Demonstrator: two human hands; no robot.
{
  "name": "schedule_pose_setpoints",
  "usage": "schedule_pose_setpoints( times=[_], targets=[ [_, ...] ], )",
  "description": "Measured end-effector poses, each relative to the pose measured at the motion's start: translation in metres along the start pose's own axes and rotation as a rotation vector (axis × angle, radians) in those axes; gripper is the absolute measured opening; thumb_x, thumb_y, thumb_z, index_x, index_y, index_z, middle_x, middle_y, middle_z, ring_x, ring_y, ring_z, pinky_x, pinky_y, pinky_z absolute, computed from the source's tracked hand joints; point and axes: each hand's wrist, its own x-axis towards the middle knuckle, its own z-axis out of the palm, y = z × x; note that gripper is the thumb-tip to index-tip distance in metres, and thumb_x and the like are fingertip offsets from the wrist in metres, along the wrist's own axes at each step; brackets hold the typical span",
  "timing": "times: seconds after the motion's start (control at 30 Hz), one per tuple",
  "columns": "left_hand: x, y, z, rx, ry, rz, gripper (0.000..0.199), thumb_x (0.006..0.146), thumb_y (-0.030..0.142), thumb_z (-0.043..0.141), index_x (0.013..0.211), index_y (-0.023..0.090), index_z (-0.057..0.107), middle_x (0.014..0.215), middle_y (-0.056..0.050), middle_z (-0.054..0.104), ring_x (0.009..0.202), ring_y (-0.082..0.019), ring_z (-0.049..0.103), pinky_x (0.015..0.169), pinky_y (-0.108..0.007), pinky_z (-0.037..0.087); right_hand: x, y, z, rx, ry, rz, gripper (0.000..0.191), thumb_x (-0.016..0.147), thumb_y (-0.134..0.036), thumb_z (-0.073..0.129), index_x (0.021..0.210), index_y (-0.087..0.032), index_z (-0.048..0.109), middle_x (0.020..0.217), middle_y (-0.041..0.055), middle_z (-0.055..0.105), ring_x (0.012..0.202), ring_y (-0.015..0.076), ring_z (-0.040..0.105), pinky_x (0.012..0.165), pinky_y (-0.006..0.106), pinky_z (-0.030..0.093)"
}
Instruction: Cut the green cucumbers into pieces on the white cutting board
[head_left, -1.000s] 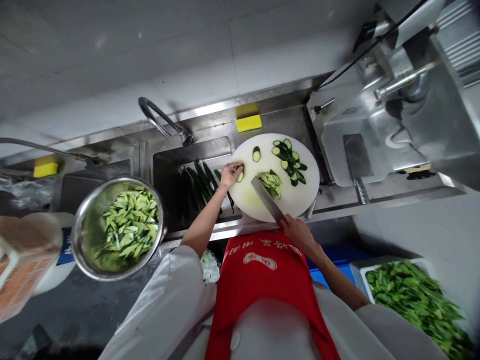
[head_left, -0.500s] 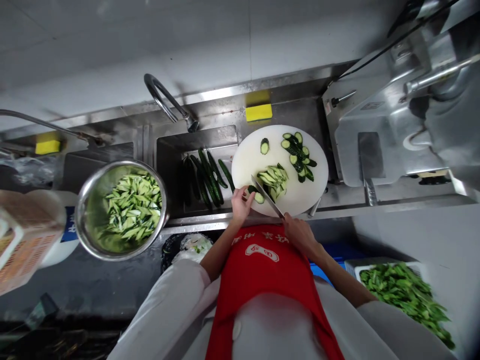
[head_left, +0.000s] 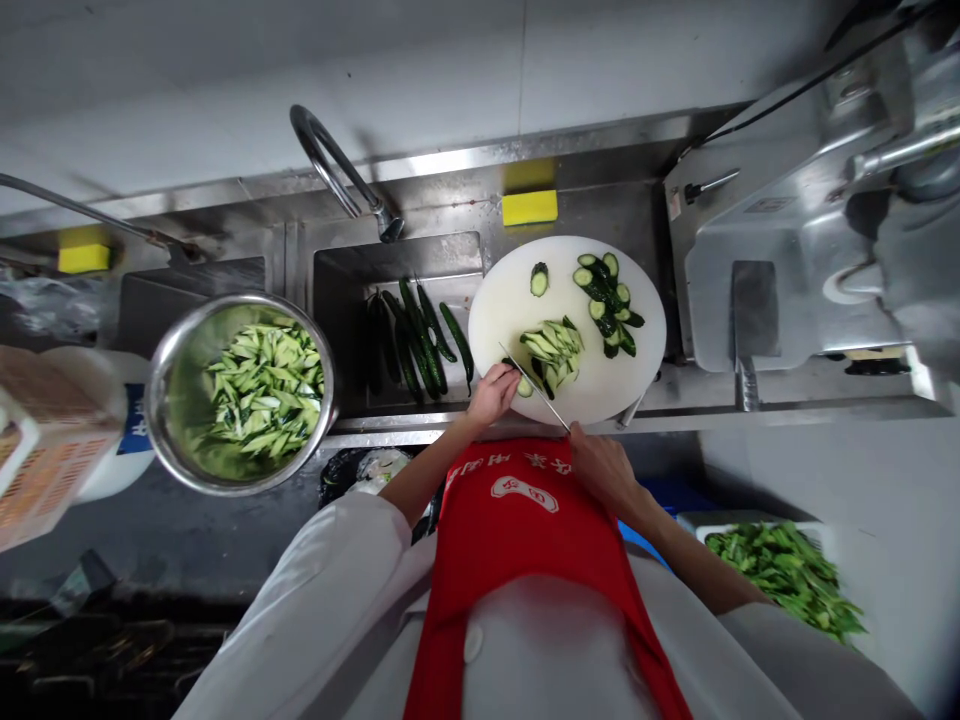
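Note:
My right hand (head_left: 602, 463) is closed round the handle of a knife (head_left: 546, 402), whose blade points up and left across the white oval cutting board (head_left: 495, 310). At the board's lower left edge my left hand (head_left: 493, 394) holds a piece of cucumber (head_left: 524, 387) against the blade, its fingers partly covering it. Just right of the blade lies a pile of cucumber slices (head_left: 553, 347). Several short cucumber chunks (head_left: 606, 300) are heaped at the board's upper right. A single cucumber piece (head_left: 539, 279) stands apart near the top.
Whole cucumbers (head_left: 424, 345) lie in the sink (head_left: 345, 262) under a curved tap (head_left: 330, 165). A steel bowl (head_left: 161, 400) of cut cucumber stands left. Behind the board sits a yellow sponge (head_left: 529, 208). A cleaver (head_left: 755, 310) lies right; leafy greens (head_left: 787, 575) fill a crate below.
The knife blade has turned more edge-on beside the held cucumber, and my left fingers cover more of that piece. The whole view has shifted slightly.

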Motion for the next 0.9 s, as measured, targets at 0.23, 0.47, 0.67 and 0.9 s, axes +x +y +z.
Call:
schedule_pose_setpoints(
  times=[0.23,0.47,0.67,0.9],
  targets=[
    [-0.001,0.004,0.002,-0.015,0.055,-0.010,0.026,0.100,0.028,0.044,0.107,0.016,0.066,0.104,-0.011,0.061,0.105,-0.019,0.058,0.095,-0.035,0.051,0.019,-0.011,-0.014,-0.037,0.050,-0.026,0.028,0.099,-0.019,0.028,0.119,-0.013,0.048,0.091,0.0143,0.071,0.089,0.0236,0.070,0.073,0.028,0.044],
    [-0.003,0.002,0.004,-0.042,0.082,-0.004,0.025,0.100,0.028,0.043,0.105,0.017,0.065,0.105,-0.011,0.062,0.104,-0.020,0.058,0.095,-0.036,0.051,0.022,-0.017,-0.014,-0.059,0.017,0.007,0.035,0.101,-0.023,0.024,0.124,-0.011,0.047,0.092,0.0170,0.070,0.091,0.0248,0.070,0.075,0.030,0.046],
    [-0.004,0.000,0.006,-0.053,0.081,-0.020,0.026,0.100,0.029,0.042,0.106,0.018,0.064,0.105,-0.012,0.062,0.105,-0.020,0.058,0.095,-0.038,0.051,0.023,-0.017,-0.012,-0.044,0.060,-0.002,0.034,0.102,-0.028,0.023,0.119,-0.015,0.049,0.086,0.0130,0.070,0.085,0.0242,0.070,0.075,0.030,0.046],
    [-0.005,0.001,0.008,-0.052,0.109,-0.017,0.026,0.100,0.029,0.042,0.106,0.017,0.064,0.103,-0.011,0.063,0.106,-0.020,0.058,0.095,-0.037,0.051,0.023,-0.023,-0.016,-0.038,0.071,0.006,0.036,0.102,-0.029,0.021,0.119,-0.013,0.049,0.087,0.0148,0.070,0.084,0.0251,0.070,0.071,0.030,0.045]
  ],
)
